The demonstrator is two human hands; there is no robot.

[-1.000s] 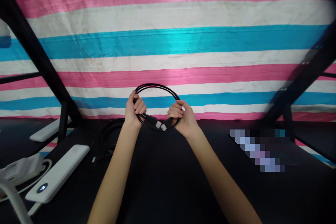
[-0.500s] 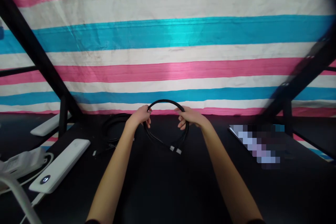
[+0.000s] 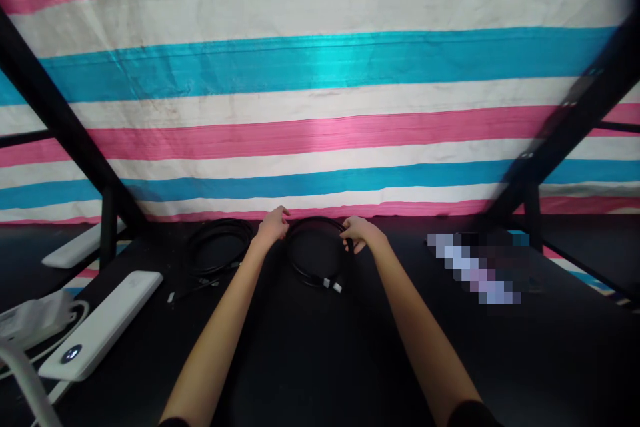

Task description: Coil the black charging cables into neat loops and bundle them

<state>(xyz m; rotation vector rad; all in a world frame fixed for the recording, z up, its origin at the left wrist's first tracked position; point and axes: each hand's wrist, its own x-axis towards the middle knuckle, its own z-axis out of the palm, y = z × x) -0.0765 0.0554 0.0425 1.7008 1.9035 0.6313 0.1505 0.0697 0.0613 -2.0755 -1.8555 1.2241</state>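
A black cable coiled into a ring [image 3: 303, 273] rests on the black table between my two hands, its pale connectors at the near side. My left hand [image 3: 273, 225] is at the ring's left edge, fingers loosely apart; whether they still touch the cable is hard to see. At the opposite edge, the fingers of my right hand [image 3: 361, 233] are curled around the cable, with a short black piece showing below them. Left of my left forearm lies another black cable coil [image 3: 220, 270], flat on the table.
A white power bank [image 3: 107, 323] with a small lit display lies at the left, beside a white charger [image 3: 37, 320] and white cord. Another white slab [image 3: 80, 247] is behind them. A blurred-out flat object [image 3: 475, 270] lies right. Black frame bars and a striped sheet stand behind.
Both hands have lowered the ring of cable from a raised, tilted position down to the tabletop. My left fingers have loosened. The view has shifted slightly.
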